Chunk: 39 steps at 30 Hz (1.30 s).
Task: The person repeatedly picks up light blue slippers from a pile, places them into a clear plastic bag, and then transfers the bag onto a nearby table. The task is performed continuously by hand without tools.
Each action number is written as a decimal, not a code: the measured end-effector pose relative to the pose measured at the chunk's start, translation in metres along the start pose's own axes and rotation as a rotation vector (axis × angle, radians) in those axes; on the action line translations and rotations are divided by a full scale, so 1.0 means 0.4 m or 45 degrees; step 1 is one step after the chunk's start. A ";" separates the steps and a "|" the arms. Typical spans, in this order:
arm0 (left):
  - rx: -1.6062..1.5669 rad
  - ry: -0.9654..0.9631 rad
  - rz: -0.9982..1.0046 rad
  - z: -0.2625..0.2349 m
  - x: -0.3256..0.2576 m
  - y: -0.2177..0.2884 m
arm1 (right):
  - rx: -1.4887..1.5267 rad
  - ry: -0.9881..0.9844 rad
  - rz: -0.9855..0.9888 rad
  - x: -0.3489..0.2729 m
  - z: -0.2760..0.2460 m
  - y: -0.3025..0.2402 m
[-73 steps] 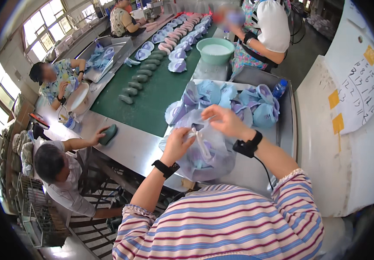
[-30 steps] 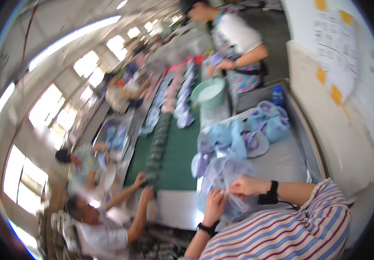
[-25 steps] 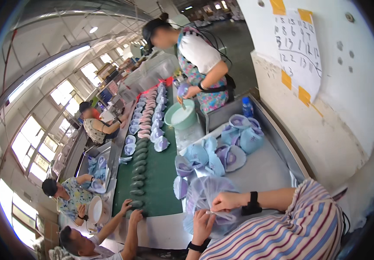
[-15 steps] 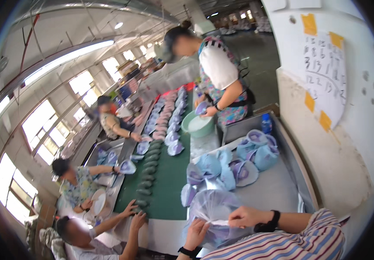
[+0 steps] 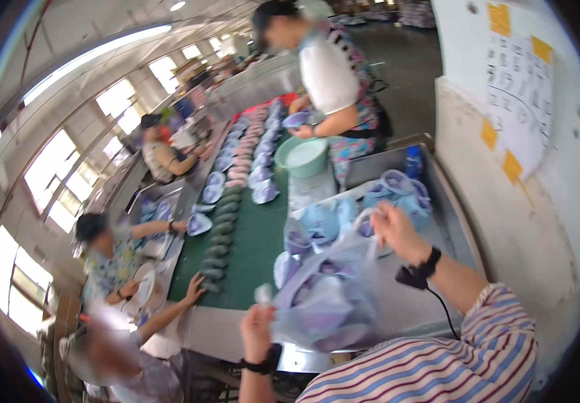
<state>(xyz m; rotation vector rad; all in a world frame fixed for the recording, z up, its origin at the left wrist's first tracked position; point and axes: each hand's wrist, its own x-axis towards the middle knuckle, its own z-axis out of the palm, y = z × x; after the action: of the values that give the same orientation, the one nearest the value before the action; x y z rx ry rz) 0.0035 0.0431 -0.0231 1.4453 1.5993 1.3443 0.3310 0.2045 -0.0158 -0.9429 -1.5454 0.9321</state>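
Note:
A clear plastic bag (image 5: 333,302) spreads over the near edge of the metal table, with purple and pale blue shaped pieces showing through its film. My left hand (image 5: 257,330) is closed on the bag's left side, and a twisted white tip sticks up above the fingers. Farther up, my right hand (image 5: 397,232) pinches a stretched strip of the bag at its upper right. Just beyond the bag sit several light blue and purple cupped pieces (image 5: 320,221), some lying against each other. The bag's underside is hidden.
A green conveyor belt (image 5: 253,258) carries rows of dark, pink and purple pieces. Across it, co-workers reach toward the belt. One person (image 5: 330,80) stands by a green basin (image 5: 302,158). A blue bottle (image 5: 413,162) stands in the tray corner; a wall (image 5: 464,134) rises at right.
My hands have moved apart, the left toward the left and the right up and away, drawing the bag wide. Before, both were together at its gathered top.

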 end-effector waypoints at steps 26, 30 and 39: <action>1.079 -0.454 0.510 0.032 -0.219 -0.026 | -0.609 0.087 -0.775 -0.090 0.165 0.144; 1.165 -0.334 0.613 0.119 -0.213 -0.150 | -0.474 -0.579 -1.093 -0.203 0.223 0.035; 0.879 -0.114 0.879 0.135 -0.196 -0.118 | -0.690 -0.481 -1.016 -0.270 0.198 0.161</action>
<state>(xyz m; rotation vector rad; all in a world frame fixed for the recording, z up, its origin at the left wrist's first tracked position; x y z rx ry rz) 0.0541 -0.0113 -0.0989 2.6112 1.6514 1.0508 0.2744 0.1232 -0.1264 -0.4122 -2.3103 0.1072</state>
